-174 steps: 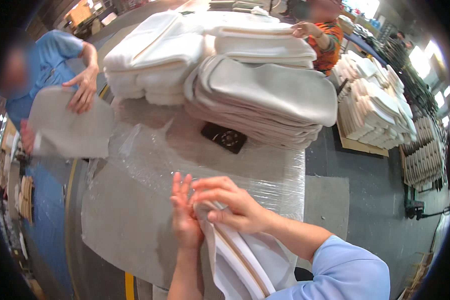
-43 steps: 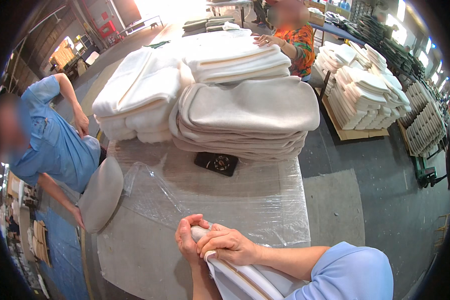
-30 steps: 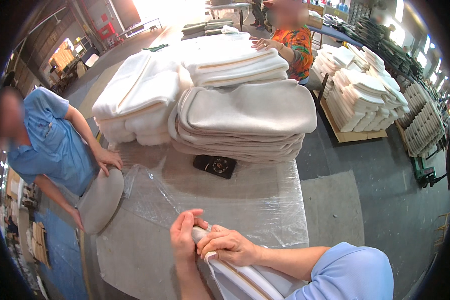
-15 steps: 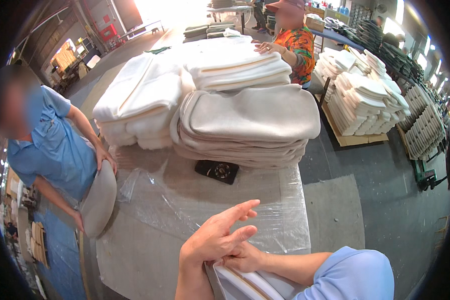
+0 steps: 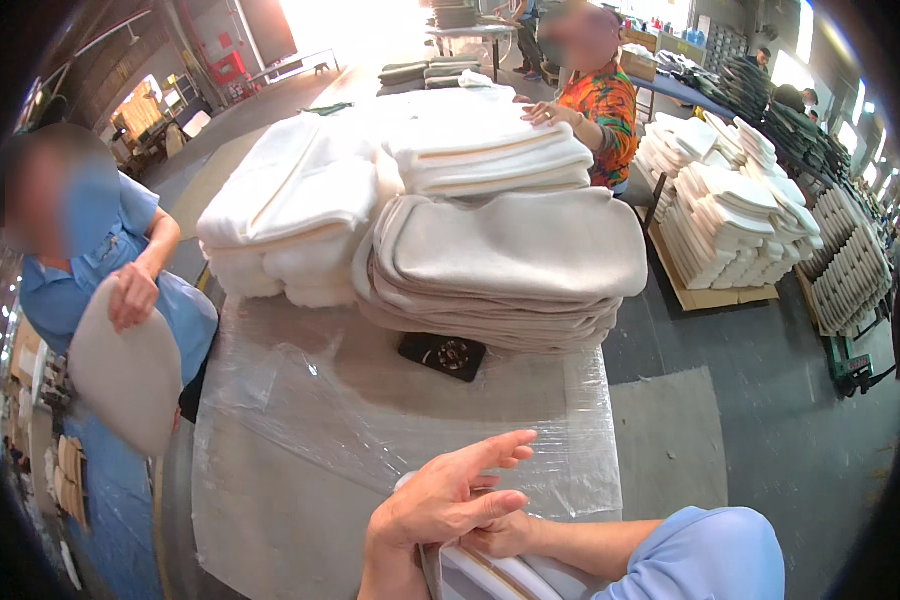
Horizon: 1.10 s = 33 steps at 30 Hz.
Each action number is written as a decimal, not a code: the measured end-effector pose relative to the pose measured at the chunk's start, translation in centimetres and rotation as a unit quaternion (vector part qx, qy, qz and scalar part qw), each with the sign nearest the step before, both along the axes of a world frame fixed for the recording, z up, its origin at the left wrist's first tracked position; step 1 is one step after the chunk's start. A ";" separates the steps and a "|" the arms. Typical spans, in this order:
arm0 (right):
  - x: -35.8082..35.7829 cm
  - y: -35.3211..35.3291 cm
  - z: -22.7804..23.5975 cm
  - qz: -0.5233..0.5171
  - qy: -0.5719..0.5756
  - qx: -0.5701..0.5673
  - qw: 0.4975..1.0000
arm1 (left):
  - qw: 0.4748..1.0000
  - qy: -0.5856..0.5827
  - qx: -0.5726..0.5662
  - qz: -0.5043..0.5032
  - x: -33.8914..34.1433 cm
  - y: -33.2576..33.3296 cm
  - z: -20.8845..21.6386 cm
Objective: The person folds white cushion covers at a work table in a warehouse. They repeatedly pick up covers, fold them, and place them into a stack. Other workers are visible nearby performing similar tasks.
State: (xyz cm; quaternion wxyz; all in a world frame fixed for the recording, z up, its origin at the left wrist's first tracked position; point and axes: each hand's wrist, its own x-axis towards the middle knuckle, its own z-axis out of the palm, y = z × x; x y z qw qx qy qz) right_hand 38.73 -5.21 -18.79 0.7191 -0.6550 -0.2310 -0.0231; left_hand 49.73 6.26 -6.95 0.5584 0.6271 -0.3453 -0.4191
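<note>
Low in the view, my left hand (image 5: 452,498) has its fingers stretched out and its thumb apart, with nothing between them. Just beneath its palm, my right hand (image 5: 500,535) is closed on the edge of a grey fabric cover (image 5: 433,572). That cover wraps around white foam padding (image 5: 495,572), which is held near my body and cut off by the lower edge. My left hand partly hides the right hand's fingers.
A plastic-covered table (image 5: 300,470) bears a pile of grey fabric covers (image 5: 520,235), white padding stacks (image 5: 290,185) and a black phone (image 5: 442,356). At left, a co-worker holds a grey cushion (image 5: 125,370). Another person stands beyond; white pieces (image 5: 735,220) are stacked at right.
The co-worker at left has lifted the grey cushion away from the table and turned its broad face toward me. My hands keep nearly the same pose, slightly lower and further right in view.
</note>
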 end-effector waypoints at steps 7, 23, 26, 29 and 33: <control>0.9 -1.0 2.7 0.039 0.055 0.018 0.998 | 0.984 0.111 -0.117 0.073 0.3 -0.3 -0.4; -0.4 -0.4 0.3 0.024 0.099 0.075 0.992 | 0.974 -0.202 0.066 0.085 -1.7 0.2 1.1; -0.2 -0.4 0.0 0.036 0.084 0.074 0.993 | 0.971 -0.210 0.051 0.105 -1.8 0.3 0.2; 0.0 -0.5 0.0 0.046 0.073 0.081 0.993 | 0.975 -0.180 0.073 0.111 -1.7 0.3 0.7; 0.4 0.1 0.5 0.040 0.055 0.077 0.995 | 0.973 -0.177 0.078 0.125 -1.6 0.6 0.2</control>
